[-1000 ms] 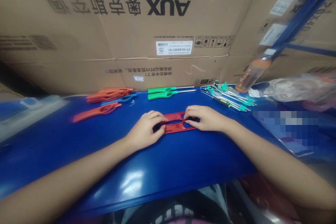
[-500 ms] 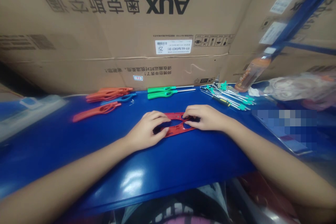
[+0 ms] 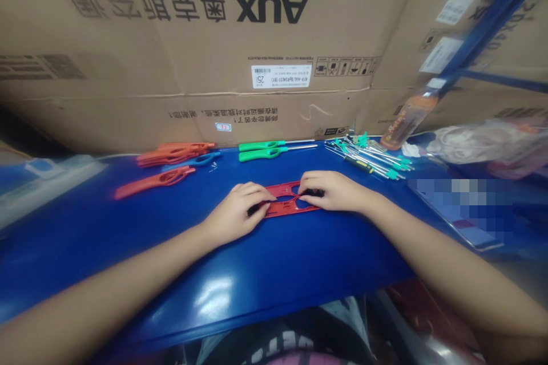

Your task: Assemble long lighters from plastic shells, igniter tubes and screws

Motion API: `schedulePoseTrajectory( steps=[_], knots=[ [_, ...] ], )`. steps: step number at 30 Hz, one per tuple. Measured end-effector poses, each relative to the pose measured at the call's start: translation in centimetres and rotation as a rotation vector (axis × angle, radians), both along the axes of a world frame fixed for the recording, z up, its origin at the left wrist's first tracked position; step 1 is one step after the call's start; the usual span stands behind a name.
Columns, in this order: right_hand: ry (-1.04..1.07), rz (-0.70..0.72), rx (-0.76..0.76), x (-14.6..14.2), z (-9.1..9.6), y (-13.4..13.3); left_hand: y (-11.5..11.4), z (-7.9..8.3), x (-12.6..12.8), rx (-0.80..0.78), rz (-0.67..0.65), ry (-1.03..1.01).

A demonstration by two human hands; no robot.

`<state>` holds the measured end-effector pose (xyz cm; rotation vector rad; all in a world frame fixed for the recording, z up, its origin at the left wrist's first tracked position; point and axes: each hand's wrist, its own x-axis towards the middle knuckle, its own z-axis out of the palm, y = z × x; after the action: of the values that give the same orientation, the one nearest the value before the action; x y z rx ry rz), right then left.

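A flat red plastic frame (image 3: 287, 209) with oval openings lies on the blue table top (image 3: 128, 228), its two ends under my hands. My left hand (image 3: 238, 212) grips its left end, fingers curled over the edge. On the right end sits my right hand (image 3: 331, 191), with its fingertips reaching into the frame's opening. Parts of the frame are hidden beneath my fingers.
Behind the hands lie orange-red plastic handles (image 3: 173, 154), a blue-handled piece (image 3: 203, 159), green-handled screwdrivers (image 3: 268, 151) and several teal-handled screwdrivers (image 3: 368, 158). A large AUX cardboard box (image 3: 269, 11) stands at the back. A plastic bottle (image 3: 409, 120) and a plastic bag (image 3: 479, 145) lie right.
The head view has shifted slightly. Both hands stay on the red frame, which has not visibly moved.
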<state>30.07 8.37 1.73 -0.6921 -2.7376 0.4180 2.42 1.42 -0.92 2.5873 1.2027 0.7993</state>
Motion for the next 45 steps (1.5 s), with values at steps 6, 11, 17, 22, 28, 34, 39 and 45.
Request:
schedulePoseTrajectory(
  steps=[6,11,17,22,28,34,39,45],
  knots=[
    [0.036,0.002,0.011,0.2,0.1,-0.1,0.0,0.1,-0.1,0.004,0.006,-0.005],
    [0.035,0.004,0.028,0.3,0.3,0.0,-0.2,0.3,0.0,0.011,0.002,-0.025],
    [0.037,0.008,0.039,0.0,0.1,-0.1,-0.5,0.5,0.1,0.015,-0.087,0.013],
    [0.052,0.006,0.059,0.1,0.0,0.0,-0.5,0.6,0.0,0.004,-0.129,0.062],
    [0.065,0.02,0.043,0.0,0.0,-0.1,-0.4,0.5,0.0,0.01,-0.124,0.067],
    [0.112,-0.293,0.229,2.5,1.0,2.4,-0.7,0.6,0.0,0.053,-0.072,0.047],
    [-0.15,-0.944,0.188,8.2,1.9,6.1,-0.7,0.3,0.0,0.064,-0.064,0.072],
    [-0.231,-1.034,-0.001,12.1,2.1,7.5,-0.3,-0.2,0.0,0.121,-0.041,0.078]
  ],
)
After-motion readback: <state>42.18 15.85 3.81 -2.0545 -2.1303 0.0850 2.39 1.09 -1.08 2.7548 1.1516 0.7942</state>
